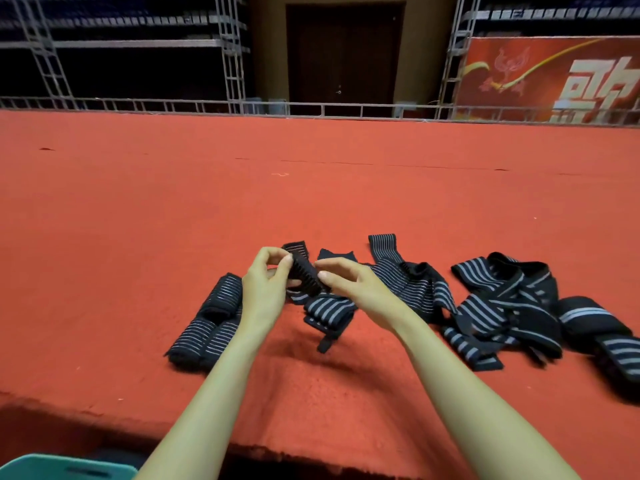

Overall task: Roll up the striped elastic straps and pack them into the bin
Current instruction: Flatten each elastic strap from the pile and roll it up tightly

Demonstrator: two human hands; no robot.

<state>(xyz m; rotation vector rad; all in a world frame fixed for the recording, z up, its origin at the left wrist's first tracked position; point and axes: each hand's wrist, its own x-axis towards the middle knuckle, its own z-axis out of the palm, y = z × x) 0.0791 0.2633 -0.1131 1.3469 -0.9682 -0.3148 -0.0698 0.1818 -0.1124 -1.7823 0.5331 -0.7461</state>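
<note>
Both hands hold one black striped elastic strap (306, 277) above the red carpeted platform. My left hand (266, 285) pinches the rolled end of it from the left. My right hand (349, 284) pinches it from the right. The strap's loose tail (329, 313) hangs down to the carpet below the hands. Three rolled straps (211, 317) lie side by side to the left of my left hand. A heap of unrolled striped straps (502, 306) spreads out on the right. A corner of the teal bin (65, 467) shows at the bottom left, below the platform edge.
The red carpeted platform (242, 188) stretches far ahead to a metal railing (322, 109). Its near edge (263, 448) drops off in front of me. Metal scaffolding, a dark door and a red banner (554, 77) stand beyond.
</note>
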